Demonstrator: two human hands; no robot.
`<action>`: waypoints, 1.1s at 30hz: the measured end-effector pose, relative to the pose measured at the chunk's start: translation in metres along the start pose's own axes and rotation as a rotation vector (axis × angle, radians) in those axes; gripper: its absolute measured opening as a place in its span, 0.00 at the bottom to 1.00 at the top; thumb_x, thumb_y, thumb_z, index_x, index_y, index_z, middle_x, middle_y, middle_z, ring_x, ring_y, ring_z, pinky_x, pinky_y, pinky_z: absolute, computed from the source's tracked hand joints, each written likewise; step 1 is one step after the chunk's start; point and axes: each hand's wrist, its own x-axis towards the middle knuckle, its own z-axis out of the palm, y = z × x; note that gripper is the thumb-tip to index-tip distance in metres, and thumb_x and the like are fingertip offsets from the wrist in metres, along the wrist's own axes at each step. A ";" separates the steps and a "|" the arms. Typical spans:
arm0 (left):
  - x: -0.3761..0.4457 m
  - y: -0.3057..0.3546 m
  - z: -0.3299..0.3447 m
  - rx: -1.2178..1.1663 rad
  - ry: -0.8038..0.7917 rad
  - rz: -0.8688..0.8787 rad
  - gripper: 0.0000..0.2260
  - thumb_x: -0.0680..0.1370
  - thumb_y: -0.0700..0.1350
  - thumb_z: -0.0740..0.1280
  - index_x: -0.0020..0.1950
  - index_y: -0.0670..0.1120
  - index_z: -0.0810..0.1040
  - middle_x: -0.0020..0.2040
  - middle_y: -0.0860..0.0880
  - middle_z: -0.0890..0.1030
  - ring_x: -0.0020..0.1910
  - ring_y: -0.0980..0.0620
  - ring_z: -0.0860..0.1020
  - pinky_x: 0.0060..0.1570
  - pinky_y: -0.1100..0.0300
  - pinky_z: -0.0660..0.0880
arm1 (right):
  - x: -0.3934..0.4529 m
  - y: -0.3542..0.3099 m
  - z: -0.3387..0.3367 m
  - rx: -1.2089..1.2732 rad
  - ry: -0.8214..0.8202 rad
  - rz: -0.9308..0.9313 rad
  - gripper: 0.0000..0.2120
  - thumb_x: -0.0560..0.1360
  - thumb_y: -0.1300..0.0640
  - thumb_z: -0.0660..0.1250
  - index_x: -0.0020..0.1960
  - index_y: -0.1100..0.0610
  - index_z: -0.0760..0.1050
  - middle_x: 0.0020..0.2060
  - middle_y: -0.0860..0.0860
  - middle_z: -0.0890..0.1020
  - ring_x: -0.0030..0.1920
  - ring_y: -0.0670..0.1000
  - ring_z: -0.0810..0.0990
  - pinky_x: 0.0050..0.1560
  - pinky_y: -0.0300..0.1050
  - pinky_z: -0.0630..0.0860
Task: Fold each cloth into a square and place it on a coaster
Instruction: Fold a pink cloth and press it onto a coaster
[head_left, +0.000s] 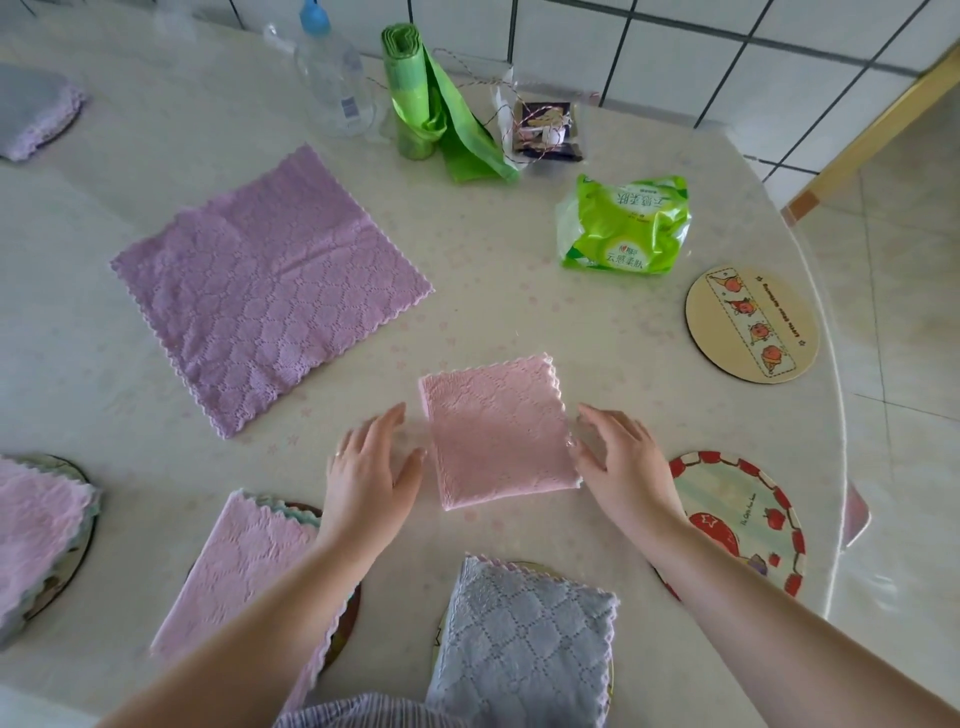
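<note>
Both hands, left hand (371, 470) and right hand (621, 460), flank the folded pink cloth (498, 434) at lower centre of the table (493, 291) with fingers relaxed, gripping nothing; lifted carelessly toward the red-rimmed coaster (743, 519) at lower right, its loose layers could spring open.

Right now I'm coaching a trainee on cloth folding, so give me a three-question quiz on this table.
1. True or false: the pink folded cloth already lies on a coaster.
2. Which cloth is spread out unfolded? A) purple cloth B) grey-blue cloth C) pink folded cloth
3. Fill in: the red-rimmed coaster lies nearest the ___ hand.

Key: 1 false, it lies on the table between the left hand and right hand. 2 A. 3 right.
</note>
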 end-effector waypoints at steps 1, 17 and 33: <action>-0.004 0.004 -0.001 -0.087 -0.028 -0.056 0.20 0.76 0.49 0.63 0.68 0.49 0.68 0.61 0.53 0.76 0.59 0.51 0.73 0.57 0.52 0.70 | -0.001 -0.006 0.000 0.084 -0.024 0.064 0.21 0.77 0.49 0.62 0.69 0.50 0.67 0.60 0.44 0.75 0.59 0.45 0.73 0.57 0.41 0.71; -0.008 0.055 -0.012 -0.798 -0.294 -0.431 0.14 0.74 0.34 0.65 0.49 0.53 0.78 0.52 0.48 0.79 0.45 0.50 0.79 0.49 0.51 0.77 | -0.032 -0.013 -0.017 0.856 -0.133 0.573 0.07 0.73 0.56 0.69 0.52 0.52 0.76 0.39 0.51 0.79 0.37 0.50 0.75 0.39 0.45 0.75; -0.052 0.190 0.074 -0.706 -0.594 -0.237 0.14 0.76 0.31 0.62 0.53 0.48 0.76 0.55 0.45 0.79 0.50 0.50 0.77 0.57 0.48 0.75 | -0.123 0.124 -0.066 0.976 0.274 0.682 0.11 0.72 0.59 0.69 0.54 0.55 0.77 0.44 0.54 0.83 0.40 0.57 0.80 0.46 0.58 0.78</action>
